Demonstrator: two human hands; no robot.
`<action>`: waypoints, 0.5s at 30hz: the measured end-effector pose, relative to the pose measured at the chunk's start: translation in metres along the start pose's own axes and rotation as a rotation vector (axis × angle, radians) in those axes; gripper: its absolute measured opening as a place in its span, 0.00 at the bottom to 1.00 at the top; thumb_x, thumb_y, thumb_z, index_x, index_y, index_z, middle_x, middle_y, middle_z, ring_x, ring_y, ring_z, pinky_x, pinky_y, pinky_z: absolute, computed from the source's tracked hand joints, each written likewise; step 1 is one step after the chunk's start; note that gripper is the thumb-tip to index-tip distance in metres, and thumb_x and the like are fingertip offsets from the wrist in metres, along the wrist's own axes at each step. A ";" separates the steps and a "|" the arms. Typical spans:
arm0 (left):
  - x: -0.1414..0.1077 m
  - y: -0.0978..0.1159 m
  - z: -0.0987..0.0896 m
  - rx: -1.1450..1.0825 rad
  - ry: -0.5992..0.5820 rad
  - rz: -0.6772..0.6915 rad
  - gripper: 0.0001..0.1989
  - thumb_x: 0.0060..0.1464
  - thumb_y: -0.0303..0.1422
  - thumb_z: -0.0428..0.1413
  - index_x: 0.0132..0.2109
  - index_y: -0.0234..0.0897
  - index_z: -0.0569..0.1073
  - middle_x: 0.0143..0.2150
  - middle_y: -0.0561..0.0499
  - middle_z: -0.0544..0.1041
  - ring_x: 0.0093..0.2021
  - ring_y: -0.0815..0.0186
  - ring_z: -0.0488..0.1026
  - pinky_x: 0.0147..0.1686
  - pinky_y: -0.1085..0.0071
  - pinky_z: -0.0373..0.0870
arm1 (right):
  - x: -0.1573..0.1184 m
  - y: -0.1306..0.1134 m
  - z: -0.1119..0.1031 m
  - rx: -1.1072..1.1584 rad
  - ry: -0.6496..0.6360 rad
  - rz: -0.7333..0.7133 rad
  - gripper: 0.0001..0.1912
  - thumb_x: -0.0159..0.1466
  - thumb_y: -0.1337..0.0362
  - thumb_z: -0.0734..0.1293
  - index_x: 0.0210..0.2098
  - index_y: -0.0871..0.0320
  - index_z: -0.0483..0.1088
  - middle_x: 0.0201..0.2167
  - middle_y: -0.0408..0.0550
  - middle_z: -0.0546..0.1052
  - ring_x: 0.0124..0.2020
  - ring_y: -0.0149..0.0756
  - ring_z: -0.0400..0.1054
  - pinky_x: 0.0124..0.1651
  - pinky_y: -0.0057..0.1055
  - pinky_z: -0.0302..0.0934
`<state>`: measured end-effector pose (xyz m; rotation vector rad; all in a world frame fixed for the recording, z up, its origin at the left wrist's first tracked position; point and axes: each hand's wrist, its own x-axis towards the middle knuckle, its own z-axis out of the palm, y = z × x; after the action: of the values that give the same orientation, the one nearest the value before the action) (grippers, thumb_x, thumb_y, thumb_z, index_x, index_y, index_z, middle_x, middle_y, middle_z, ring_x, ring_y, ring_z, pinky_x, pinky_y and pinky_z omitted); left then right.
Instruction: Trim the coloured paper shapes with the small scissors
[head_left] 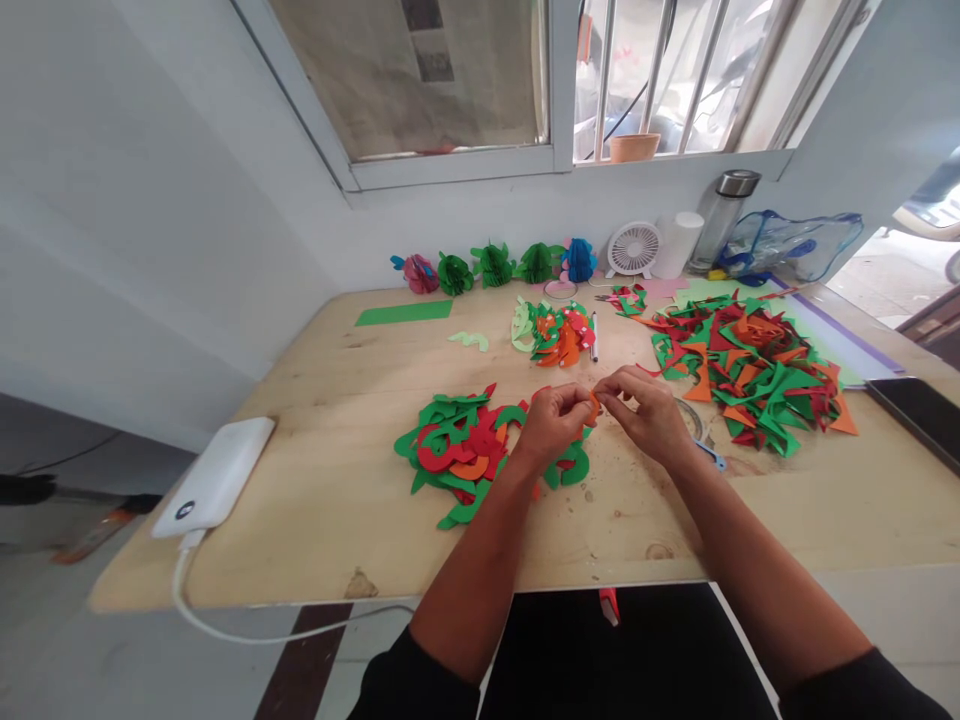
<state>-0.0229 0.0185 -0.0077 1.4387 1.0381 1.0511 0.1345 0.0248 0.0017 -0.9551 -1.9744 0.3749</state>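
Observation:
My left hand (pixel 555 425) and my right hand (pixel 645 410) meet above the middle of the wooden table (pixel 315 530). A small orange paper piece (pixel 593 408) is pinched between the fingertips of both hands. Under and left of my left hand lies a loose pile of green, red and orange cut paper shapes (pixel 457 445). Beyond my hands sits a smaller cluster of cut pieces (pixel 559 335), with a marker (pixel 595 338) beside it. A large heap of paper scraps (pixel 772 370) is to the right of my right hand.
A roll of tape (pixel 690 415) and blue-handled scissors (pixel 711 456) lie near my right forearm. A power bank (pixel 217 478) is at the left edge, a phone (pixel 919 412) at the right. Paper figures (pixel 495 266), a fan (pixel 634 249) and a bottle (pixel 720 225) line the wall.

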 end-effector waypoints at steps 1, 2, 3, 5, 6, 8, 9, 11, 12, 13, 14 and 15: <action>0.000 0.000 0.000 0.014 0.000 0.005 0.07 0.46 0.32 0.50 0.25 0.34 0.68 0.24 0.54 0.69 0.26 0.71 0.66 0.27 0.76 0.63 | 0.000 0.001 0.000 0.003 -0.005 -0.003 0.05 0.62 0.67 0.63 0.30 0.56 0.69 0.27 0.45 0.72 0.30 0.34 0.65 0.33 0.31 0.59; 0.000 0.001 0.000 0.026 0.001 0.010 0.07 0.46 0.32 0.50 0.25 0.34 0.68 0.23 0.54 0.69 0.26 0.72 0.66 0.26 0.77 0.62 | 0.000 0.001 0.000 0.006 -0.009 -0.005 0.05 0.62 0.68 0.63 0.30 0.56 0.69 0.27 0.45 0.72 0.31 0.34 0.65 0.33 0.31 0.59; 0.000 0.001 0.000 0.037 0.002 0.016 0.07 0.46 0.32 0.49 0.25 0.34 0.68 0.23 0.54 0.69 0.25 0.72 0.65 0.25 0.77 0.62 | 0.000 0.002 -0.001 0.010 -0.013 -0.006 0.05 0.62 0.68 0.63 0.31 0.56 0.69 0.27 0.45 0.72 0.30 0.34 0.65 0.33 0.31 0.59; 0.000 0.002 0.000 0.065 0.012 0.036 0.07 0.46 0.32 0.49 0.25 0.34 0.69 0.23 0.54 0.69 0.25 0.72 0.64 0.25 0.77 0.61 | 0.000 0.002 -0.001 0.018 -0.021 -0.005 0.05 0.62 0.68 0.63 0.31 0.55 0.69 0.27 0.45 0.72 0.30 0.34 0.65 0.32 0.30 0.59; 0.000 0.001 0.001 0.082 0.019 0.047 0.07 0.46 0.32 0.49 0.25 0.34 0.69 0.23 0.54 0.69 0.25 0.72 0.64 0.25 0.77 0.61 | 0.000 0.002 -0.001 0.021 -0.024 -0.002 0.05 0.62 0.68 0.63 0.30 0.56 0.69 0.27 0.45 0.72 0.30 0.33 0.64 0.32 0.30 0.59; 0.000 0.000 0.001 0.114 0.031 0.072 0.07 0.46 0.32 0.49 0.26 0.34 0.69 0.23 0.54 0.69 0.25 0.72 0.64 0.25 0.77 0.60 | 0.000 0.001 -0.002 0.019 -0.028 0.004 0.05 0.61 0.68 0.63 0.30 0.56 0.70 0.27 0.45 0.72 0.29 0.33 0.64 0.31 0.30 0.58; 0.000 0.000 0.001 0.126 0.036 0.083 0.08 0.47 0.32 0.49 0.26 0.34 0.69 0.24 0.54 0.70 0.25 0.72 0.64 0.25 0.77 0.60 | 0.000 0.001 -0.002 0.016 -0.029 0.006 0.05 0.62 0.68 0.63 0.30 0.56 0.70 0.26 0.45 0.72 0.29 0.33 0.64 0.30 0.30 0.58; 0.000 -0.001 0.001 0.141 0.047 0.094 0.08 0.47 0.32 0.49 0.26 0.34 0.69 0.24 0.54 0.70 0.25 0.72 0.64 0.25 0.77 0.60 | 0.001 0.001 -0.002 0.012 -0.026 0.005 0.05 0.62 0.68 0.63 0.31 0.56 0.70 0.26 0.46 0.73 0.29 0.33 0.64 0.30 0.30 0.58; 0.000 -0.001 0.000 0.144 0.056 0.094 0.08 0.47 0.32 0.49 0.26 0.35 0.69 0.24 0.54 0.70 0.25 0.72 0.65 0.26 0.77 0.61 | 0.000 0.000 -0.002 0.010 -0.025 0.003 0.05 0.62 0.67 0.63 0.31 0.55 0.71 0.26 0.46 0.73 0.29 0.33 0.65 0.30 0.30 0.58; 0.000 0.000 0.000 0.140 0.065 0.092 0.07 0.47 0.31 0.49 0.26 0.35 0.70 0.24 0.54 0.70 0.25 0.72 0.65 0.26 0.77 0.61 | 0.000 0.000 -0.001 0.010 -0.023 0.002 0.05 0.62 0.67 0.63 0.32 0.55 0.71 0.26 0.46 0.73 0.29 0.34 0.65 0.30 0.30 0.58; 0.000 0.001 0.000 0.132 0.074 0.088 0.07 0.47 0.31 0.49 0.26 0.34 0.70 0.24 0.54 0.70 0.26 0.72 0.66 0.26 0.77 0.62 | 0.000 0.000 -0.001 0.010 -0.021 0.001 0.06 0.62 0.67 0.62 0.33 0.55 0.71 0.27 0.46 0.73 0.29 0.34 0.65 0.29 0.30 0.58; 0.000 0.002 0.000 0.120 0.079 0.084 0.07 0.47 0.31 0.49 0.26 0.34 0.70 0.24 0.54 0.70 0.25 0.72 0.66 0.27 0.77 0.63 | 0.000 -0.001 -0.001 0.010 -0.021 0.001 0.06 0.62 0.67 0.62 0.33 0.55 0.71 0.27 0.46 0.74 0.30 0.34 0.65 0.29 0.30 0.58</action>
<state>-0.0230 0.0178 -0.0058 1.5593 1.1222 1.1299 0.1346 0.0245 0.0026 -0.9496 -1.9890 0.3960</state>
